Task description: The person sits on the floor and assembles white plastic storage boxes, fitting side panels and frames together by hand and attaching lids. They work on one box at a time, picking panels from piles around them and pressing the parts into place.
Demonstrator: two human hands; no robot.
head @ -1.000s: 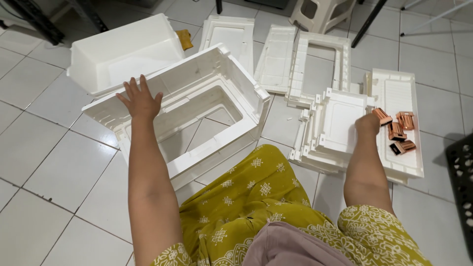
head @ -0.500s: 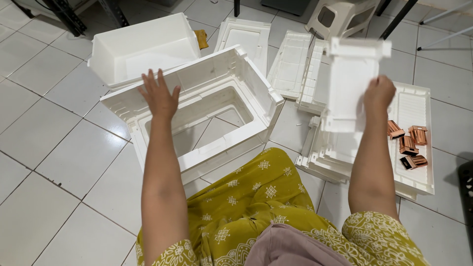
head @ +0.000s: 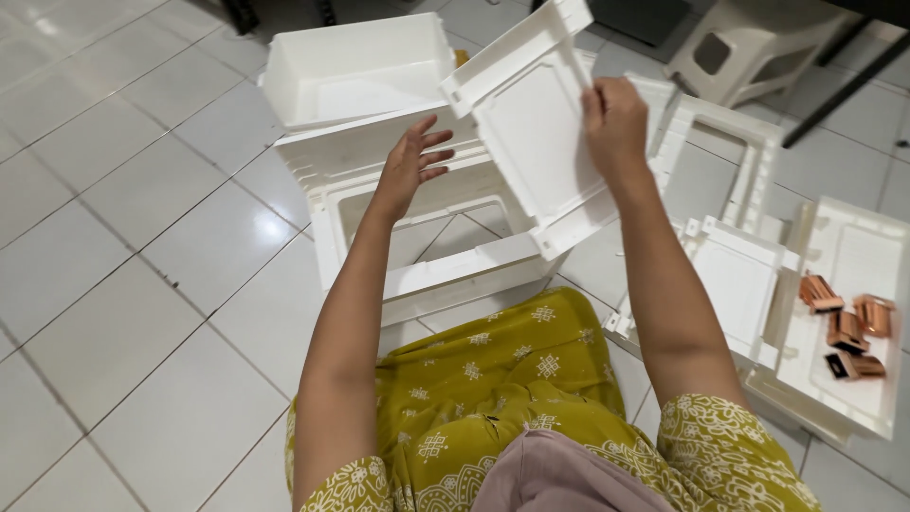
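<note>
My right hand grips the edge of a white plastic panel and holds it tilted in the air above a white plastic frame that stands open on the tiled floor in front of me. My left hand hovers with fingers spread just left of the panel, above the frame's far rim, holding nothing. My lap in yellow patterned cloth lies below both arms.
A white plastic tub sits behind the frame. More white panels are stacked at right, one carrying several copper-coloured clips. A white stool and dark furniture legs stand at the back right.
My right hand lifted a panel off the right stack and swung it left over the frame. My left hand rose off the frame's rim toward the panel.
</note>
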